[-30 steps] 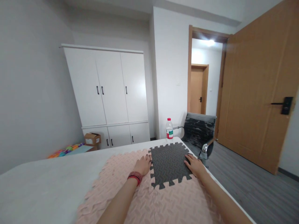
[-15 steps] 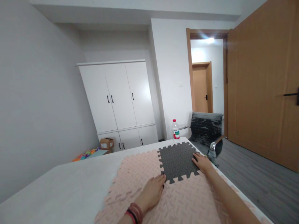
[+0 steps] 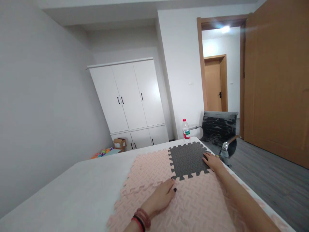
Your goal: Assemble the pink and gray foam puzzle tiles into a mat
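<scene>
A dark grey foam puzzle mat tile (image 3: 188, 159) lies flat on the table, with toothed edges all round. Pink foam mat tiles (image 3: 152, 166) border it on its left and near sides. At the grey tile's near left corner rests my left hand (image 3: 160, 196), palm down on the pink foam, fingers stretched out, thumb a little apart. My right hand (image 3: 212, 161) lies over the grey tile's right edge with its fingers spread on the surface. Neither hand grasps anything that I can see.
A white table (image 3: 79, 190) carries the mats. Near its far corner stands a plastic bottle (image 3: 186, 129) with a red cap. Beyond the right edge is a worn black chair (image 3: 219, 129). A white cabinet (image 3: 130, 96), a cardboard box (image 3: 120, 143) and a wooden door (image 3: 275, 80) stand farther back.
My view has turned slightly left and down, so the scene sits farther right. My left thumb has spread a little from the fingers. The grey tile shows no clear shift against the pink ones.
</scene>
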{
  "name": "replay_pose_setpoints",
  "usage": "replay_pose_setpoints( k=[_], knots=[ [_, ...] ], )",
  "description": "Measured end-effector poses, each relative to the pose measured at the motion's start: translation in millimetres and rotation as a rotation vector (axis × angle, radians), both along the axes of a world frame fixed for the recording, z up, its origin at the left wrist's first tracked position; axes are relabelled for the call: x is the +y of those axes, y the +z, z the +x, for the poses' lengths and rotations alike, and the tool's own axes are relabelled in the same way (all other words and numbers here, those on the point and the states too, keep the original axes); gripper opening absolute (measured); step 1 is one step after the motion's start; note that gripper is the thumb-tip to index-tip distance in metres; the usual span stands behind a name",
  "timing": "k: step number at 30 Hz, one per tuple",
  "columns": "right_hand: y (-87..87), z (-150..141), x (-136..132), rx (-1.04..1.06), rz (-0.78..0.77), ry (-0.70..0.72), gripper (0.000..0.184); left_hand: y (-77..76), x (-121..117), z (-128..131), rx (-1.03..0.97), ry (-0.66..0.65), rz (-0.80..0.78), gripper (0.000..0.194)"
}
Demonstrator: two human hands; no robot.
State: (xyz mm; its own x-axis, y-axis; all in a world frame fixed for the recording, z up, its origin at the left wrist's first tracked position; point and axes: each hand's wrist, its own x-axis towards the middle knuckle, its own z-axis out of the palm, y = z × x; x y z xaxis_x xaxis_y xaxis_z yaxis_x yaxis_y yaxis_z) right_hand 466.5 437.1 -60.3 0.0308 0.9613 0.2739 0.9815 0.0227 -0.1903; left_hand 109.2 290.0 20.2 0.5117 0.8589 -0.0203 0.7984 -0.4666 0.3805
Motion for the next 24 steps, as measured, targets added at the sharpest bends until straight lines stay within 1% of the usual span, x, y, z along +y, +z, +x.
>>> replay_pose_setpoints(
  k=[3, 5, 9, 12, 14, 16, 19, 21, 23, 24],
  knots=[
    [2.7, -0.1, -2.6, -0.005, 0.0, 0.002, 0.051, 4.0, -0.2, -15.0, -0.043, 0.025, 0.005, 0.049],
    [4.1, -0.1, -3.3, -0.005, -0.001, 0.005, 0.05, 2.2, -4.8, -28.5, -0.031, 0.074, 0.034, 0.052],
    [3.2, 0.3, -2.2, 0.004, 0.0, -0.004, 0.049, -12.6, -14.8, -53.6, 0.063, 0.177, 0.073, 0.061],
    [1.4, 0.7, -1.4, 0.01, 0.003, -0.008, 0.05, -19.3, -16.6, -65.6, 0.118, 0.195, 0.023, 0.061],
    [1.1, 0.7, -1.6, 0.009, 0.005, -0.007, 0.05, -16.4, -15.5, -71.3, 0.133, 0.177, -0.014, 0.057],
    [1.7, 0.5, -2.0, 0.005, 0.007, -0.005, 0.05, -9.5, -15.1, -76.8, 0.147, 0.149, -0.036, 0.055],
    [2.5, 0.0, -2.2, -0.005, 0.013, -0.002, 0.049, -2.9, -18.8, -86.6, 0.178, 0.15, -0.018, 0.057],
    [2.1, -0.1, -1.8, -0.009, 0.018, -0.001, 0.048, -5.6, -23.5, -94.1, 0.24, 0.229, 0.032, 0.06],
    [1.3, 0.2, -1.5, -0.009, 0.021, -0.002, 0.048, -12.0, -27.5, -101.8, 0.315, 0.329, 0.067, 0.063],
    [0.9, 0.4, -1.5, -0.008, 0.02, -0.003, 0.048, -15.0, -28.8, -105.6, 0.34, 0.359, 0.071, 0.064]
  ],
)
